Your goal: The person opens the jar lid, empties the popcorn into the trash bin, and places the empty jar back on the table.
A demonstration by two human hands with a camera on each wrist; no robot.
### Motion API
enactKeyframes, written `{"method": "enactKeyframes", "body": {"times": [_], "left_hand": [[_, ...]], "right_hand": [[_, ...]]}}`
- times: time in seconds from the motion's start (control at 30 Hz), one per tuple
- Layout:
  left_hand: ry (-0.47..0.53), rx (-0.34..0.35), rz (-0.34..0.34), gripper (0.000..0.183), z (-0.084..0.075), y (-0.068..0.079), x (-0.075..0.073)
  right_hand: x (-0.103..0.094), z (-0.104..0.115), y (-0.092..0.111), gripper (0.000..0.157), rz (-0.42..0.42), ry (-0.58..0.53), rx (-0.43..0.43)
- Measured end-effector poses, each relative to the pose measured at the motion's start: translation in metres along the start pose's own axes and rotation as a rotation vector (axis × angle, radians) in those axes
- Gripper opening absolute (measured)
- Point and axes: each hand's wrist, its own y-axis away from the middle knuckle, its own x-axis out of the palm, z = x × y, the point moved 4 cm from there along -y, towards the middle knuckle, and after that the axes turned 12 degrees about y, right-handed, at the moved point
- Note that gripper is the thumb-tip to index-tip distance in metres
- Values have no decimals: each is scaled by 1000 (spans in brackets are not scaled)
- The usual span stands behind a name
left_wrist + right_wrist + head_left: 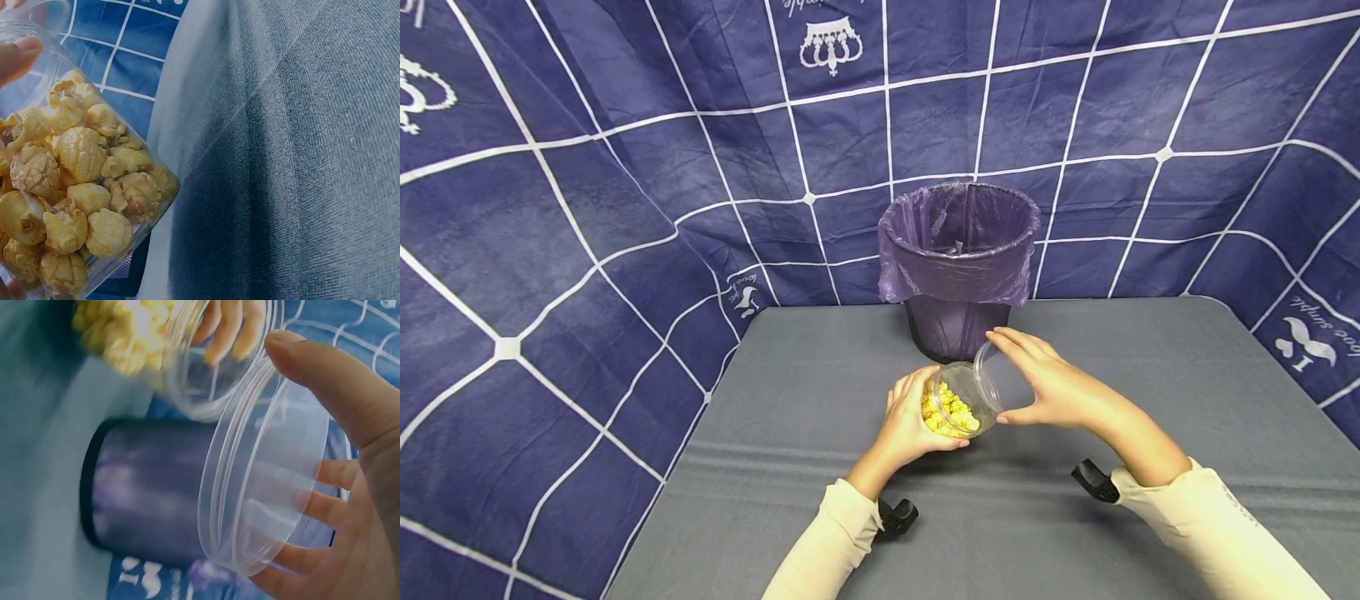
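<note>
A clear plastic jar of yellow popcorn (951, 410) is tilted in my left hand (906, 421), its mouth toward the right. In the left wrist view the popcorn (81, 156) fills the lower part of the jar, and a thumb lies along its side. My right hand (1060, 387) pinches a clear round lid (265, 475) at the rim between thumb and fingers. Right beside the jar's mouth, the lid stands on edge at an angle. In the right wrist view the lid overlaps the jar (187, 381); whether they touch I cannot tell.
Behind the hands stands a black mesh trash bin (958, 321) lined with a purple plastic bag (955, 279). A grey cloth covers the table (805, 417). Blue fabric with white lines (700, 167) hangs around the back and sides.
</note>
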Motion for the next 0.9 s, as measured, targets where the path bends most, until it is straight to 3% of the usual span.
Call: {"method": "enactKeyframes", "body": {"times": [0.23,0.53,0.9], "left_hand": [[0,-15,-11,100,2,0,-2],[2,-24,-9,100,2,-2,-5],[-1,-26,-15,99,3,-2,-5]], "right_hand": [[7,-37,18,99,88,8,164],[44,-79,44,99,231,49,285],[77,-93,62,100,353,21,376]]}}
